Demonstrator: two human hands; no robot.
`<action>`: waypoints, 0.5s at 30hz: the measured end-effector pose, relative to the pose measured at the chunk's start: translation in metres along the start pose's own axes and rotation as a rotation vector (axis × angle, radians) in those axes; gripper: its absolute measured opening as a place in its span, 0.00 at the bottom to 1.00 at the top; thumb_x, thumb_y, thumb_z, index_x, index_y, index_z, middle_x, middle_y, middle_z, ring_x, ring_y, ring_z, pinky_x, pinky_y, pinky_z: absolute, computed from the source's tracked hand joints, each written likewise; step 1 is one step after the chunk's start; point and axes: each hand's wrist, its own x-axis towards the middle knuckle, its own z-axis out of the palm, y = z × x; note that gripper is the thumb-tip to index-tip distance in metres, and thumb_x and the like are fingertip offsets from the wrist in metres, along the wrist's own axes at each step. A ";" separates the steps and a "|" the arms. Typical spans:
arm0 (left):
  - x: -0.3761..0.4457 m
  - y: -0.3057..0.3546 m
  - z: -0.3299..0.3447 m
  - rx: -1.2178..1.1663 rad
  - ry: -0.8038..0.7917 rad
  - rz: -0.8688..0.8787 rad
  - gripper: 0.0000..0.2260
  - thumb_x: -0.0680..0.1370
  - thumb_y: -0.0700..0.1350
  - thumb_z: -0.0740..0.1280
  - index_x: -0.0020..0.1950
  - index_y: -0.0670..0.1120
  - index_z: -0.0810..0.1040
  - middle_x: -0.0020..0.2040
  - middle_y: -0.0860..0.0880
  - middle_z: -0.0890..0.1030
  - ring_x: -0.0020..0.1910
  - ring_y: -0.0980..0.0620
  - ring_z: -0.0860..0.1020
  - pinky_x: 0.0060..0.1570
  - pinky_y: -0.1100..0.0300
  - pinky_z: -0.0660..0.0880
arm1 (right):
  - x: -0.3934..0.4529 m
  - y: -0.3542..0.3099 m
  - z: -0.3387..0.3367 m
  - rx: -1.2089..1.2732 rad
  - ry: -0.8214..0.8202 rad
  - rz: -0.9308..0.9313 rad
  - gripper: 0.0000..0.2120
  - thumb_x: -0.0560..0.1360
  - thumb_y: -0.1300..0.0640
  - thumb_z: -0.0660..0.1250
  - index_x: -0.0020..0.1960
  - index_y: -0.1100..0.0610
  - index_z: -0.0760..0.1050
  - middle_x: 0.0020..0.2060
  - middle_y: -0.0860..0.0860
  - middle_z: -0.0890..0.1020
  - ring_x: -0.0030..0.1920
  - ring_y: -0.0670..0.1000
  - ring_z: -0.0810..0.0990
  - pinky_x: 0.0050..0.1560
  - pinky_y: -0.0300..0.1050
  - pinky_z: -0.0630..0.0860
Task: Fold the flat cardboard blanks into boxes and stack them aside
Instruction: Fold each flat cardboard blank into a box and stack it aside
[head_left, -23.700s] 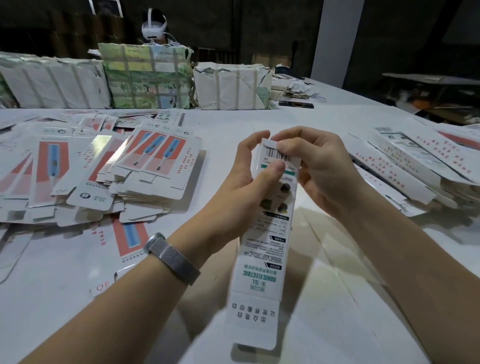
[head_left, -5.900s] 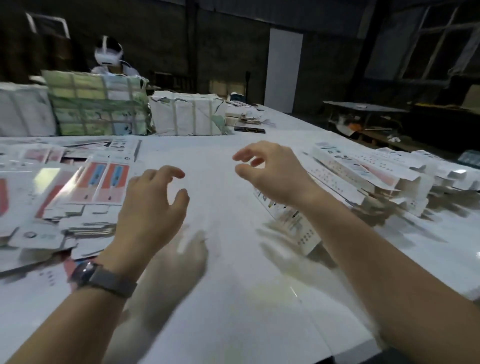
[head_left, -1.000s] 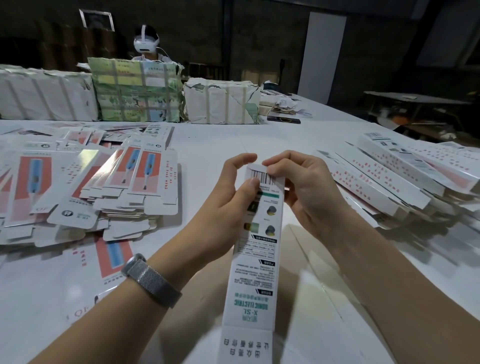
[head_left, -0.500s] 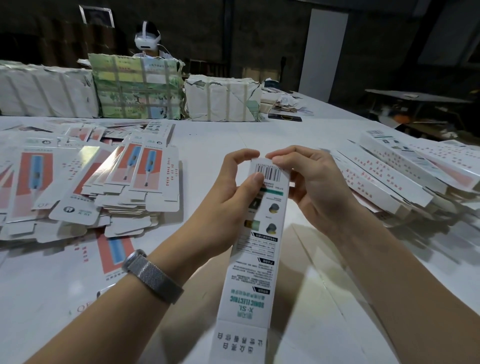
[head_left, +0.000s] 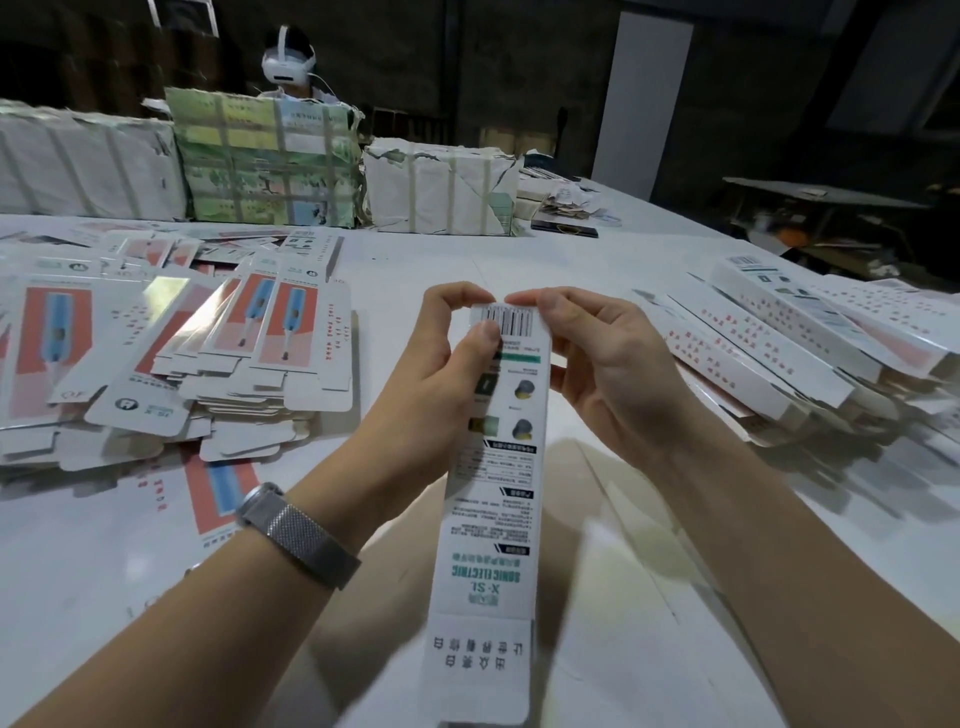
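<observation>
A long white toothbrush box (head_left: 493, 499) with a barcode at its far end is held up over the table, its near flap hanging unfolded toward me. My left hand (head_left: 441, 384) grips the box's far end from the left, thumb on the printed face. From the right, my right hand (head_left: 608, 374) pinches the top edge by the barcode. Flat blanks (head_left: 171, 364) with red and blue print lie heaped on the left. Folded boxes (head_left: 779, 353) are piled on the right.
The white table (head_left: 649, 597) stretches in front of me. Wrapped bundles (head_left: 270, 161) stand along its far edge, and a person with a white headset (head_left: 288, 60) sits behind them. A dark phone-like object (head_left: 563, 227) lies at the back.
The box's far end has risen slightly in both hands and my fingertips have closed together over its top edge. Since 5.9 s ago both hands took hold of this box.
</observation>
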 end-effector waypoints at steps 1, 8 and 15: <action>0.001 0.000 0.001 0.018 0.026 0.011 0.03 0.86 0.48 0.55 0.59 0.56 0.66 0.35 0.52 0.82 0.34 0.53 0.81 0.31 0.61 0.77 | 0.000 0.001 0.002 -0.005 0.000 0.008 0.11 0.78 0.53 0.62 0.50 0.56 0.82 0.42 0.52 0.84 0.45 0.49 0.82 0.45 0.44 0.80; 0.008 -0.002 -0.005 -0.006 0.288 0.100 0.05 0.86 0.49 0.56 0.53 0.60 0.61 0.39 0.54 0.85 0.37 0.52 0.84 0.32 0.59 0.78 | -0.003 0.002 0.004 -0.531 0.109 -0.103 0.22 0.74 0.52 0.73 0.67 0.46 0.76 0.58 0.46 0.77 0.55 0.46 0.79 0.49 0.40 0.79; 0.014 -0.008 -0.011 -0.281 0.209 0.101 0.06 0.79 0.57 0.63 0.54 0.66 0.69 0.48 0.48 0.86 0.53 0.42 0.85 0.43 0.49 0.82 | -0.012 -0.013 0.011 -1.078 0.067 -0.258 0.30 0.70 0.51 0.76 0.70 0.53 0.74 0.54 0.48 0.76 0.53 0.48 0.78 0.50 0.50 0.80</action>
